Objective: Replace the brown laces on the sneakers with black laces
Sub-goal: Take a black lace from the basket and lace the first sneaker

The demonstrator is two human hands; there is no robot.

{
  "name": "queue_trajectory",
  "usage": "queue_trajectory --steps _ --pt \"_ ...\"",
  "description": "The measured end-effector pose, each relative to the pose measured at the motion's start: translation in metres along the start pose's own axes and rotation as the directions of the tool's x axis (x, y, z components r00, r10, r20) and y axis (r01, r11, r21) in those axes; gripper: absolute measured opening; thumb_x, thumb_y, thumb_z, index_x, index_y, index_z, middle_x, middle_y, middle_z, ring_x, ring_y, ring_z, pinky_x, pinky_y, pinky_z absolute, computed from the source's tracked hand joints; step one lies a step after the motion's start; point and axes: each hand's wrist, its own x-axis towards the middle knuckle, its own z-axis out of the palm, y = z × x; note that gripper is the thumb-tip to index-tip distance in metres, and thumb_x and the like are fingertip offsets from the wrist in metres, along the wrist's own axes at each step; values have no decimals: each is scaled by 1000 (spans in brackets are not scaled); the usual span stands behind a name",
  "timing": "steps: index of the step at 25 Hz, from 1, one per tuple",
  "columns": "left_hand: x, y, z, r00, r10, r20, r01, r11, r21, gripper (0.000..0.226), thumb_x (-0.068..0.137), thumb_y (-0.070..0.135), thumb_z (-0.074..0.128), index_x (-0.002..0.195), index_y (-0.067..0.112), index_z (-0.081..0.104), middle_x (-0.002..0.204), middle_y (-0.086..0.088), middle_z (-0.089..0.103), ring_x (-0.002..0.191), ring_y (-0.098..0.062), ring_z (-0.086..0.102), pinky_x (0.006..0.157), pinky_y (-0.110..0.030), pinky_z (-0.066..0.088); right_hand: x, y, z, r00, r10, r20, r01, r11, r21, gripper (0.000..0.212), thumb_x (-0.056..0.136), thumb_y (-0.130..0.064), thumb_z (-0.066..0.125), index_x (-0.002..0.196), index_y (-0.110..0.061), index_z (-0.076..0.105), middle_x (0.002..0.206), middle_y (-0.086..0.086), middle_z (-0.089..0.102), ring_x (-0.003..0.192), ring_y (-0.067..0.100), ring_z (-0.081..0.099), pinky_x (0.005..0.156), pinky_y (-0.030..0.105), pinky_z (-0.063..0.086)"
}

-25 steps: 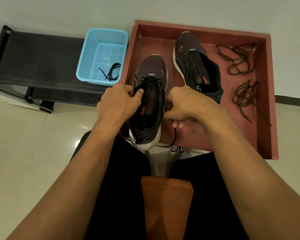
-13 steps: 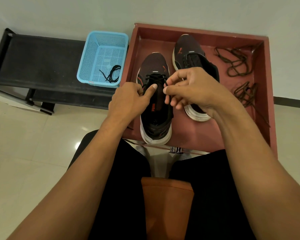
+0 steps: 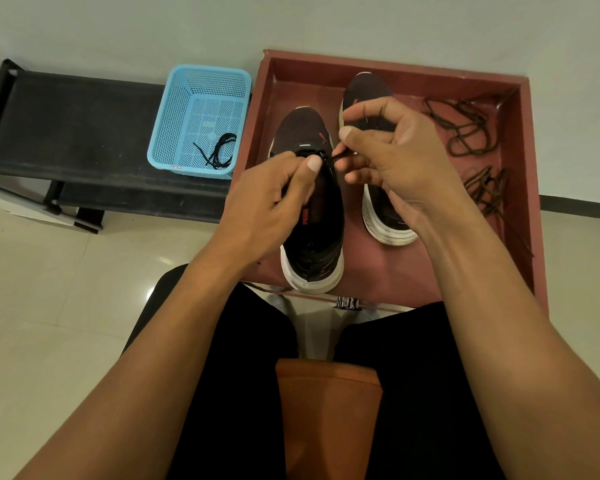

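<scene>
Observed: the near shoe (image 3: 312, 244) stands in the front-left part of the tray (image 3: 395, 67), heel at the front rim, toe toward the back wall.

The right hand (image 3: 399, 157) pinches the black lace (image 3: 340, 155) between thumb and fingers (image 3: 361, 110). The lace is drawn taut just right of the lowest eyelets, evidently to feed or tighten it.

The left hand (image 3: 271, 199) has its fingers clenched on the shoe's upper, thumb pressed at the lowest lace bar. This appears meant to pin the shoe and stop the lace slipping back.

The far shoe (image 3: 364, 86) lies mid-tray, partly hidden behind the right hand. Whether it is laced cannot be told.

Two bundles of brown laces (image 3: 465, 129) lie along the tray's right side, clear of the work.

A spare lace (image 3: 219, 154), black, lies in the blue basket (image 3: 201, 84) just outside the tray's left rim, presumably kept there for the second shoe.

Assessment: relacing of the near shoe is at an early stage.
</scene>
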Motion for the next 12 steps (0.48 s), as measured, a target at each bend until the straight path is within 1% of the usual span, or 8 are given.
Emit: queue_trajectory --steps 2,4,6,7,8,9,10,12 --pt "1 -7 -5 999 -24 -42 21 997 -70 46 113 34 40 70 18 42 67 8 41 62 -10 40 61 -39 36 3 4 -2 999 -32 -28 29 994 -108 13 100 -6 69 113 -9 66 73 8 74 63 17 70 57 26 55" --pt "2 -13 -5 993 -81 -80 71 989 -131 43 112 32 40 73 15 46 65 10 43 61 -7 40 61 -34 35 6 10 -3 993 -106 -44 85 939 -332 8 98 -12 71 104 -16 72 68 2 73 58 6 66 57 22 50" --pt "1 -19 -5 984 -162 -74 143 966 -216 39 112 30 40 82 10 55 62 16 47 58 -3 41 61 -29 35 8 16 -3 978 -202 -48 133 788 -601 5 92 -25 75 95 -28 77 71 -6 69 58 -2 58 62 10 39" --pt "2 -22 -4 982 -179 -59 162 960 -227 37 112 29 41 87 9 59 60 17 48 56 -2 41 60 -27 35 9 17 -2 967 -251 -49 148 705 -693 6 89 -32 75 94 -32 78 78 -8 67 63 -3 56 64 7 36" --pt "2 -23 -4 983 -179 -49 165 965 -203 34 111 28 42 92 8 63 60 17 49 55 -2 43 58 -28 35 9 17 0 953 -301 -34 177 643 -745 11 87 -37 75 97 -35 78 89 -7 64 71 -2 54 68 6 35" --pt "2 -25 -3 985 -166 -43 158 974 -162 31 110 27 45 96 10 66 62 14 52 57 -3 46 58 -31 38 9 16 2 941 -339 16 233 612 -756 18 85 -38 74 103 -36 78 99 -5 61 76 -3 52 71 6 34" --pt "3 -25 -3 988 -151 -36 145 980 -136 27 109 26 48 98 11 68 65 11 57 60 -7 51 61 -35 42 7 15 5 927 -358 111 318 597 -737 25 85 -37 74 110 -36 77 106 -5 59 79 -4 50 75 6 34" --pt "4 -22 -5 989 -147 -28 140 975 -170 19 107 22 52 100 12 66 70 2 67 65 -12 61 68 -37 49 3 13 14 886 -334 321 460 541 -704 38 85 -35 76 123 -31 75 111 -7 62 85 -2 51 82 11 38"
